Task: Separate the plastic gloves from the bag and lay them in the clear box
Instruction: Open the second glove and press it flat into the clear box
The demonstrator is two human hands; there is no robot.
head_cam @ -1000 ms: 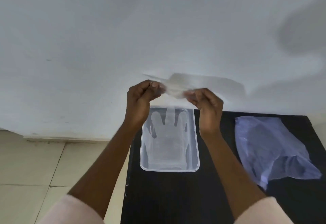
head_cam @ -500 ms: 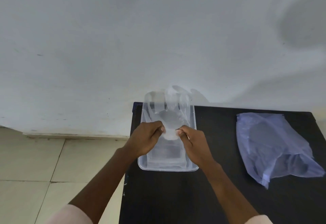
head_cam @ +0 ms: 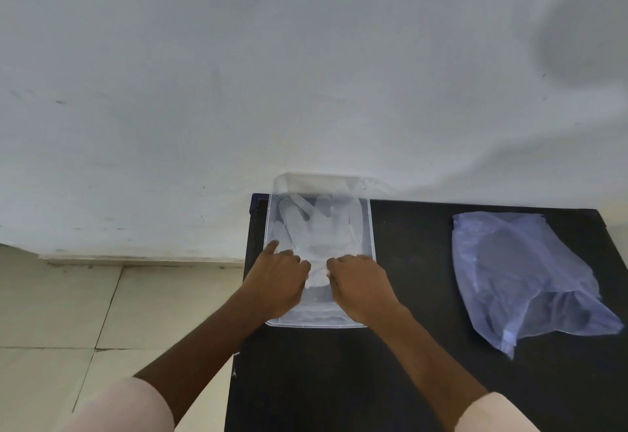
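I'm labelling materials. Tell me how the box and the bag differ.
The box is rigid and rectangular; the bag is limp and crumpled. The box looks colourless, the bag bluish. Both hands, left and right, press a glove into the box; the bag lies untouched. Both are see-through plastic on the black table.

Two bare forearms are showing, coming in from lower left and lower right of the frame. Both hands, left hand (head_cam: 277, 282) and right hand (head_cam: 362, 287), are wearing no gloves, rings or watch. Pale pink short sleeves (head_cam: 119, 408) are covering the upper arms at the bottom edge.
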